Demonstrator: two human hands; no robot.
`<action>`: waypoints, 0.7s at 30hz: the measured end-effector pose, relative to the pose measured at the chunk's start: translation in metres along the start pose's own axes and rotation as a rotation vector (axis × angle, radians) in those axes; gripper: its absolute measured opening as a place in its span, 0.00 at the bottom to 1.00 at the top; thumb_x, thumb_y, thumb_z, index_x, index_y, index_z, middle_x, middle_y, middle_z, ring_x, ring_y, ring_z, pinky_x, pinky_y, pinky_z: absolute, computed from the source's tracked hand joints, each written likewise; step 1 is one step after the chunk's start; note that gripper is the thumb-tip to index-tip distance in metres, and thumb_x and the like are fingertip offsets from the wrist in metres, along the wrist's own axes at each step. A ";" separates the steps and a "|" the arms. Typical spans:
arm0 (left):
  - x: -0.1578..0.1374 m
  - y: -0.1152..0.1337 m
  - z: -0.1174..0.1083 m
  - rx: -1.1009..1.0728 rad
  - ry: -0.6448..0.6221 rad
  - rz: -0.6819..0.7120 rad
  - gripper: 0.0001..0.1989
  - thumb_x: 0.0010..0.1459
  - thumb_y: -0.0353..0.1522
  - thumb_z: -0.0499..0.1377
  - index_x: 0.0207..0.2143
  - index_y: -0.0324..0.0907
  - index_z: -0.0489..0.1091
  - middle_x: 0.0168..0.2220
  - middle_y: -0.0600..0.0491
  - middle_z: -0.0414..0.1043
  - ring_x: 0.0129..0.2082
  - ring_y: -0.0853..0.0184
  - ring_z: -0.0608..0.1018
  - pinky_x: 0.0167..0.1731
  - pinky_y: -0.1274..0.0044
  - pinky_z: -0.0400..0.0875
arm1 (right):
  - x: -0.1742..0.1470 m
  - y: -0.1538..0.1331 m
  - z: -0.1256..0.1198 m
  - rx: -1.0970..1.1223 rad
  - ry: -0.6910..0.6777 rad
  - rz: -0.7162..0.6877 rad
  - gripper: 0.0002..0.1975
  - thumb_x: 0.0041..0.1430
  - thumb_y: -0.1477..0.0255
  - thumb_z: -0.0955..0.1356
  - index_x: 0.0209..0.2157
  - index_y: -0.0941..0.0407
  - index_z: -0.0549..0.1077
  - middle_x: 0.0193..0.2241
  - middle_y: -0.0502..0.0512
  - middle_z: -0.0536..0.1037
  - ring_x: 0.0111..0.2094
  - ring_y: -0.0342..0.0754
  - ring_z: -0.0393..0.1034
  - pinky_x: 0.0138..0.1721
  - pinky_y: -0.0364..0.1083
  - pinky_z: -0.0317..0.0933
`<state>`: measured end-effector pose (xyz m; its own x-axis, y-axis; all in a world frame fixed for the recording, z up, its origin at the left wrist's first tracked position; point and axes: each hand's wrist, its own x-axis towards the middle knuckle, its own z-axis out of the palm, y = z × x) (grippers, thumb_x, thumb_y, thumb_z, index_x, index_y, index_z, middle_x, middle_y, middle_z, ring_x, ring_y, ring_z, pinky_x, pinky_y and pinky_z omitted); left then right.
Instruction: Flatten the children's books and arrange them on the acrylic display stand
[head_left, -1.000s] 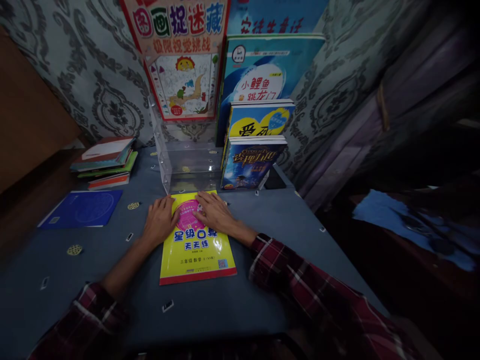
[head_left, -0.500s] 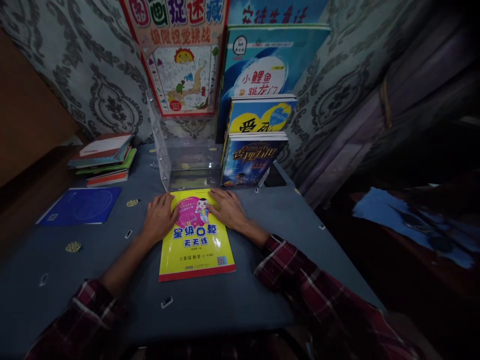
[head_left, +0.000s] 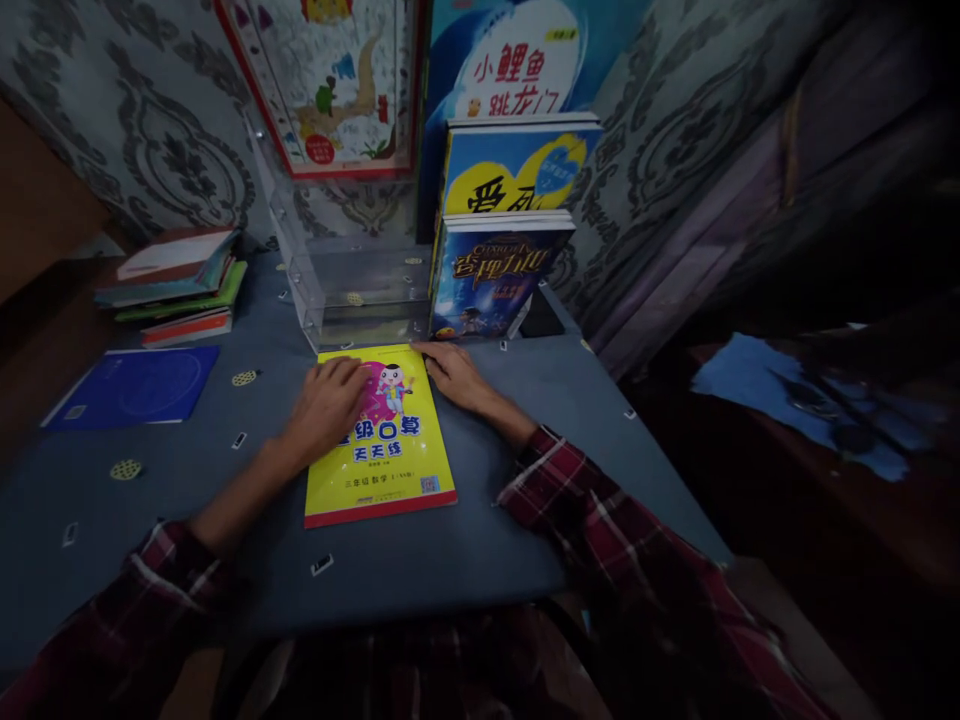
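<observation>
A yellow workbook (head_left: 382, 480) with a red bottom strip and a cartoon figure lies closed on the table. My left hand (head_left: 326, 405) rests on the upper left of its cover, fingers stretched over the pink circle and part of the title. At the workbook's upper right corner, my right hand (head_left: 459, 378) touches the edge with its fingers extended. Just behind stands a clear acrylic book rack (head_left: 300, 270). On the rack's right side a dark blue book (head_left: 487, 285) stands in front of a blue-and-yellow book (head_left: 517, 165).
A blue booklet (head_left: 135, 385) lies at the left, with a stack of books (head_left: 169, 280) behind it. A red-bordered picture book (head_left: 337, 100) and a teal book (head_left: 517, 60) stand higher in the rack. The table's right edge (head_left: 660, 440) slopes away beside a blue cloth (head_left: 795, 400).
My left hand has slid right, further onto the cover. My right thumb has come off the cartoon figure toward the corner. The view has tilted downward, and the workbook remains closed.
</observation>
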<state>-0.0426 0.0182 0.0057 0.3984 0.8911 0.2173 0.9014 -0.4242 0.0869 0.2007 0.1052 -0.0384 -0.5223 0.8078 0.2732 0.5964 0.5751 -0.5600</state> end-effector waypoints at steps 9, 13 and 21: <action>0.033 0.032 0.019 -0.143 -0.145 0.201 0.27 0.73 0.42 0.45 0.68 0.42 0.59 0.70 0.45 0.59 0.71 0.55 0.57 0.67 0.59 0.55 | -0.001 0.007 0.001 0.078 0.014 0.002 0.27 0.66 0.78 0.58 0.64 0.56 0.66 0.60 0.58 0.75 0.61 0.52 0.67 0.64 0.57 0.59; 0.038 0.029 0.027 -0.112 -0.170 0.195 0.28 0.73 0.43 0.45 0.70 0.41 0.56 0.71 0.44 0.57 0.72 0.55 0.56 0.66 0.58 0.54 | 0.000 0.006 0.000 0.077 0.018 0.006 0.26 0.66 0.78 0.58 0.64 0.55 0.67 0.59 0.59 0.76 0.60 0.53 0.68 0.63 0.57 0.60; 0.038 0.030 0.024 -0.112 -0.185 0.215 0.27 0.73 0.42 0.46 0.69 0.43 0.57 0.71 0.44 0.58 0.71 0.54 0.58 0.65 0.58 0.54 | 0.001 0.001 0.000 0.048 0.014 0.023 0.25 0.66 0.78 0.59 0.62 0.57 0.68 0.58 0.60 0.76 0.59 0.53 0.69 0.63 0.55 0.60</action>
<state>0.0031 0.0432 -0.0068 0.6114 0.7889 0.0625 0.7728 -0.6122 0.1672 0.2009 0.1068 -0.0387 -0.5002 0.8224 0.2710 0.5780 0.5502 -0.6027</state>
